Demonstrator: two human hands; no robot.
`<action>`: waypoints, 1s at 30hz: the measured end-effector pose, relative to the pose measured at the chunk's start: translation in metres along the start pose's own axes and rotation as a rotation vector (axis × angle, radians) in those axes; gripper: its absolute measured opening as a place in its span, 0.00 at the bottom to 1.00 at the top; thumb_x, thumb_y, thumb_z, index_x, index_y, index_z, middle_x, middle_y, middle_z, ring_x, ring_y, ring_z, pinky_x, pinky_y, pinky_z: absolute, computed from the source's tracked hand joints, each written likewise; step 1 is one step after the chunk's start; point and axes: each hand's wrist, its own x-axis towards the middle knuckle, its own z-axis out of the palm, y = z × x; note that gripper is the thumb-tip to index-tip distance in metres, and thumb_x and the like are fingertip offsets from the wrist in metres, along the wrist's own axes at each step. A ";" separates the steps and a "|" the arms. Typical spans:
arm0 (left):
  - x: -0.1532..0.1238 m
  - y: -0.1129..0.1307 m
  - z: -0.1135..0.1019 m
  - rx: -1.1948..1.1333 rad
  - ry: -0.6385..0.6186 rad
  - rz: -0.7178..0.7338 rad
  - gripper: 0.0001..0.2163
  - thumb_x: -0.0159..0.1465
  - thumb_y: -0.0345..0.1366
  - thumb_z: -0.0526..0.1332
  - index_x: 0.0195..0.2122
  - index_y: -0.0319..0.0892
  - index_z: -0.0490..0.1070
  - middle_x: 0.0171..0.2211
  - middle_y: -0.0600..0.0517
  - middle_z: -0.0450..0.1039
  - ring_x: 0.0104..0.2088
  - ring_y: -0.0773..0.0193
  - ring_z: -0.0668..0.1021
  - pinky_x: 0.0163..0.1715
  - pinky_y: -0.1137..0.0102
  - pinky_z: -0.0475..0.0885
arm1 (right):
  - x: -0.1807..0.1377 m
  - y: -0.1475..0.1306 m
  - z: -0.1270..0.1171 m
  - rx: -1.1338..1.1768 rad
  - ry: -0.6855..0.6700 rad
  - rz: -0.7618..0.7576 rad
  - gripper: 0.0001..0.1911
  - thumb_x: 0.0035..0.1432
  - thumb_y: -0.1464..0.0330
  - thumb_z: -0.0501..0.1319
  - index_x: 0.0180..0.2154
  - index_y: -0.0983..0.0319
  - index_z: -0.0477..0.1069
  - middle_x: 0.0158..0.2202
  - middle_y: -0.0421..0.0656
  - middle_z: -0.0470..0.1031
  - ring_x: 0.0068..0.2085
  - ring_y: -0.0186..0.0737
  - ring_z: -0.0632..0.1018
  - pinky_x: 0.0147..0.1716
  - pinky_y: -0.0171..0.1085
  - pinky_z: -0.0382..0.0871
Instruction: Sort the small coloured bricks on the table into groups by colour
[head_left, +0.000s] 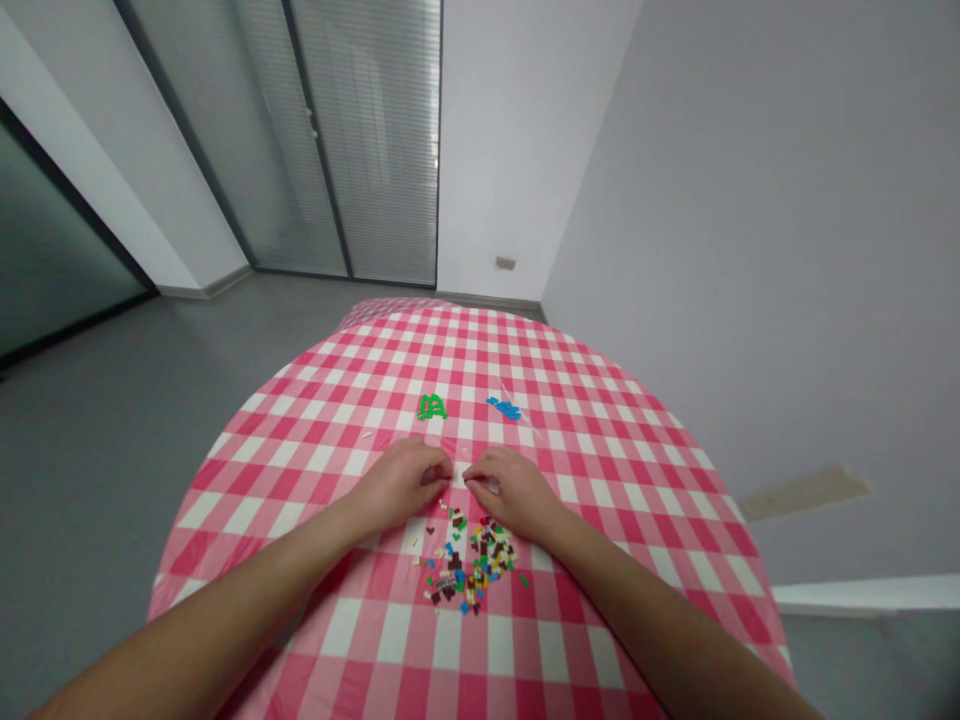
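Observation:
My left hand point(405, 480) and my right hand point(508, 488) meet over the middle of a table with a pink-and-white checked cloth point(600, 480). Both hands have their fingers curled, and together they pinch a small white piece point(459, 474) between their fingertips. Just in front of my wrists lies a loose pile of tiny mixed-colour bricks point(471, 565). Beyond my hands sit a small group of green bricks point(432, 407) and a small group of blue bricks point(505, 408).
The table's rounded far edge point(450, 312) drops to a grey floor. A plain wall stands close on the right, and glass doors with blinds point(352, 140) stand at the back left.

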 end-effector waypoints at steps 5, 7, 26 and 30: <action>0.000 0.000 0.001 -0.066 -0.021 -0.082 0.03 0.60 0.29 0.63 0.31 0.42 0.77 0.27 0.53 0.76 0.31 0.63 0.75 0.32 0.70 0.66 | 0.001 0.000 0.000 -0.043 0.045 0.013 0.06 0.59 0.74 0.62 0.34 0.62 0.78 0.33 0.44 0.79 0.36 0.39 0.75 0.39 0.37 0.67; 0.000 -0.001 0.002 -0.103 -0.022 -0.113 0.03 0.59 0.30 0.63 0.30 0.42 0.77 0.27 0.53 0.76 0.30 0.64 0.75 0.31 0.71 0.66 | 0.001 0.001 0.001 -0.089 0.049 0.020 0.06 0.59 0.73 0.62 0.34 0.62 0.78 0.33 0.44 0.79 0.36 0.40 0.75 0.40 0.38 0.66; 0.000 -0.006 -0.001 0.063 0.024 0.057 0.05 0.62 0.33 0.64 0.35 0.46 0.80 0.33 0.51 0.79 0.37 0.58 0.76 0.42 0.62 0.66 | -0.006 -0.004 -0.008 -0.199 -0.061 -0.214 0.08 0.62 0.70 0.59 0.36 0.61 0.78 0.33 0.44 0.78 0.37 0.40 0.74 0.40 0.39 0.65; 0.000 -0.008 0.003 0.102 0.004 0.084 0.04 0.63 0.34 0.65 0.35 0.47 0.80 0.33 0.51 0.78 0.38 0.58 0.75 0.42 0.62 0.65 | -0.006 -0.002 -0.008 -0.233 -0.044 -0.173 0.09 0.64 0.67 0.59 0.37 0.61 0.78 0.33 0.45 0.77 0.39 0.42 0.73 0.38 0.39 0.65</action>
